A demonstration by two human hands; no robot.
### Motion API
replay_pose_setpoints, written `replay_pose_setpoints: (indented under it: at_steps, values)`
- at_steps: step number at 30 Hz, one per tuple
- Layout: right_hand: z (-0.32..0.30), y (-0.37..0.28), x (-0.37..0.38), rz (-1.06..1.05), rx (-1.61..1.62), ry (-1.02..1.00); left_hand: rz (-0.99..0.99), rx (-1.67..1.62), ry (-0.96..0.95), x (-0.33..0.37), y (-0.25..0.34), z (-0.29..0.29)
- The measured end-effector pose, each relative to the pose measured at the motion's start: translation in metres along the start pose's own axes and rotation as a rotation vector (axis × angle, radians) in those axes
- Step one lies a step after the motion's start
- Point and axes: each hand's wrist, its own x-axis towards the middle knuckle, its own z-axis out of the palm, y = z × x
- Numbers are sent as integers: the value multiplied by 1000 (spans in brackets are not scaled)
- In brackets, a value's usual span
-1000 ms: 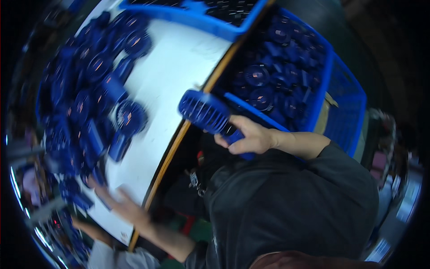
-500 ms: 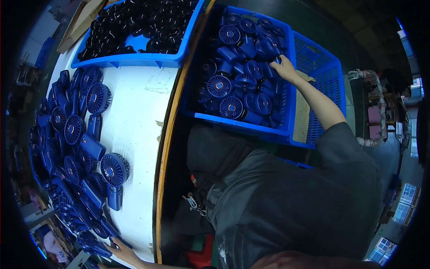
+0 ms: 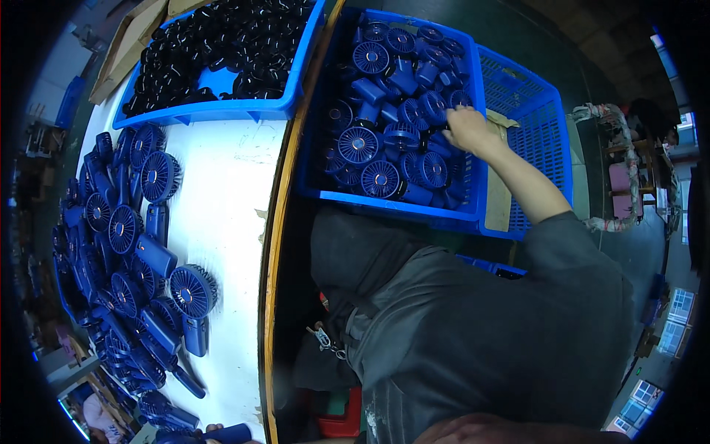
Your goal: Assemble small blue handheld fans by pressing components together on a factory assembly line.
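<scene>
I am, I think, sorting fans (image 3: 359,145) in the blue crate (image 3: 399,209), and the next move is probably calling for a sure hold. My right hand (image 3: 470,132) is resting palm-down over them, its fingers' grip I cannot tell, while my left hand (image 3: 213,427) is clasping another fan (image 3: 237,433) by the table (image 3: 225,244)

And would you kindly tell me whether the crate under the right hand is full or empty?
Well filled, not empty: fans lie heaped in the crate, the right hand over them; how deep they go is hidden.
</scene>
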Motion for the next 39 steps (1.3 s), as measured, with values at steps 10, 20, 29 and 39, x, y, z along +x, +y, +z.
replay_pose_setpoints:
  at_steps: [10,20,29,39]
  values:
    - [-16,-257,-160,-1083,1323,-573,-442,-848,-207,-108,28,177]
    - [-73,-292,-131,-1393,677,-198,-604,-1326,-890,-83,16,205]
    - [-185,-339,127,-695,-1,166,-454,-1163,-734,-70,26,174]
    - [-176,-348,145,-683,166,363,-544,-970,-572,-73,21,161]
